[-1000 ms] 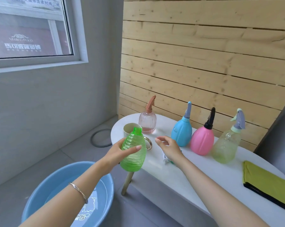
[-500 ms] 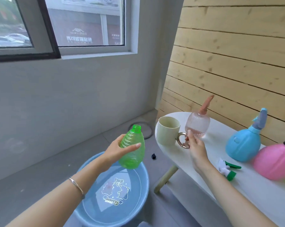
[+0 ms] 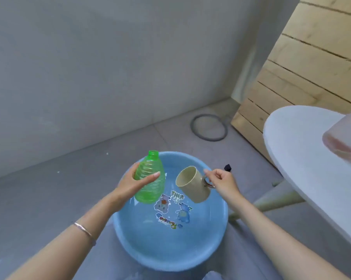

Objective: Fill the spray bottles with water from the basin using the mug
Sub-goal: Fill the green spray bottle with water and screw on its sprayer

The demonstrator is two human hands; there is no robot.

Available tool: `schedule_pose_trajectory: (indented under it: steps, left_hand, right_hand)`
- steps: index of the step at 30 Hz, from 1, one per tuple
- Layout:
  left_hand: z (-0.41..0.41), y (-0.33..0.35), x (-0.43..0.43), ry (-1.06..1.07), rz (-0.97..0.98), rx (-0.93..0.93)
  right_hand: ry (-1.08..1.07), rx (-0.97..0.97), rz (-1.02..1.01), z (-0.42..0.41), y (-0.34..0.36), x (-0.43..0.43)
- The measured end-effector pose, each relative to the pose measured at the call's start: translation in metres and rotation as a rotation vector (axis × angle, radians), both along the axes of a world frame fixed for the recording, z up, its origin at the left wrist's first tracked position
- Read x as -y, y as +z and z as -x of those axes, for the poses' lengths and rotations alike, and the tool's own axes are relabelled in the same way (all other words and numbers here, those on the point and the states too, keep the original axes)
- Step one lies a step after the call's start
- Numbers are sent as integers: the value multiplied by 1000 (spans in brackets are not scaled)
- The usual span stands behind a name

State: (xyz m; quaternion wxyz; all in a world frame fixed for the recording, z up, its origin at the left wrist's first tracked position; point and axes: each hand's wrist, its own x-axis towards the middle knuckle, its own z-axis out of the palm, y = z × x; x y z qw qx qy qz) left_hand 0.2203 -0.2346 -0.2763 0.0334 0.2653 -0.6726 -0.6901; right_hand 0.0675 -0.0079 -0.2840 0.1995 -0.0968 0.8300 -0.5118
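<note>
Bottle: the green bottle [image 3: 149, 181] has no cap and looks empty, so it is likely light and squashy; hold its ribbed middle softly.
Left hand: the left hand [image 3: 133, 183] fingers wrap the bottle over the basin [image 3: 170, 251].
Mug: the mug [image 3: 191, 186] looks hard and may get slippery when wet; the handle is best.
Right hand: the right hand [image 3: 221, 181] fingers pinch the mug handle, tipped above the water.
Bench: the white bench [image 3: 303, 158] is at the right.

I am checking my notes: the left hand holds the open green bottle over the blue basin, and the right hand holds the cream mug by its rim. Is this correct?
Not quite. The head view shows the right hand holding the cream mug by its handle, not its rim. The rest stands: the left hand holds the open green bottle over the blue basin.
</note>
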Motion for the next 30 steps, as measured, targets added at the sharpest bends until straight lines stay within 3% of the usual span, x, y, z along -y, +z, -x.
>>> schedule_pose_trajectory:
  steps: [6, 10, 20, 30]
  left_hand:
    - [12, -77, 7, 26, -32, 72]
    - [20, -106, 5, 16, -31, 99]
    - [12, -128, 7, 50, -2, 96]
    - [0, -116, 20, 135, -16, 42]
  right_hand:
    - [2, -72, -219, 13, -87, 9]
    - [45, -136, -285, 16, -108, 14]
    - [118, -206, -349, 9, -136, 36]
    - [331, -302, -395, -23, -144, 80]
